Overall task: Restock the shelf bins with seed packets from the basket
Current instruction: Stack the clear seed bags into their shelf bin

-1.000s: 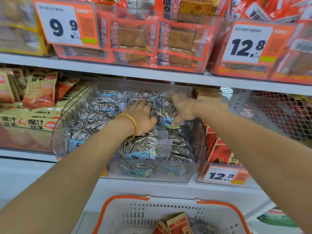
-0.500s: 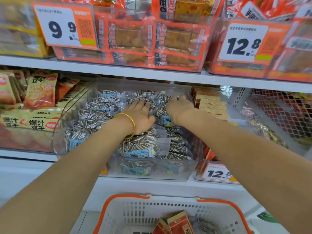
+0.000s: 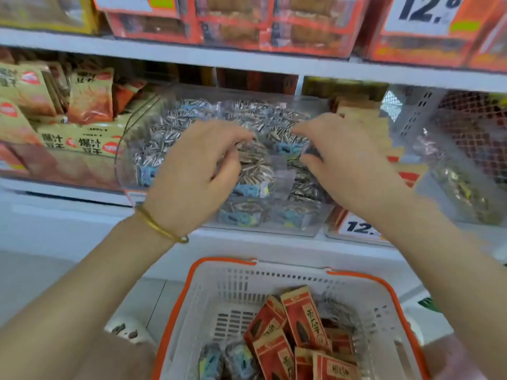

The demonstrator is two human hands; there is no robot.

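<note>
A clear plastic shelf bin (image 3: 129, 149) holds several clear packets of striped sunflower seeds (image 3: 255, 171). My left hand (image 3: 192, 176), with a gold bangle on the wrist, hovers in front of the bin, fingers loosely curled and holding nothing. My right hand (image 3: 345, 163) hangs beside it at the bin's right side, fingers also relaxed and empty. Below stands a white basket with an orange rim (image 3: 219, 272). It holds red-and-tan seed packets (image 3: 304, 319) and a few clear seed packets (image 3: 236, 360).
Yellow and orange snack bags (image 3: 90, 97) fill the shelf to the left. A bin of tan packets (image 3: 384, 138) and a white mesh bin (image 3: 461, 149) sit to the right. Orange boxes with price tags (image 3: 422, 12) line the shelf above.
Both hands have lifted off the seed packets and drawn back out of the bin toward me. The view has tilted down, showing more of the basket.
</note>
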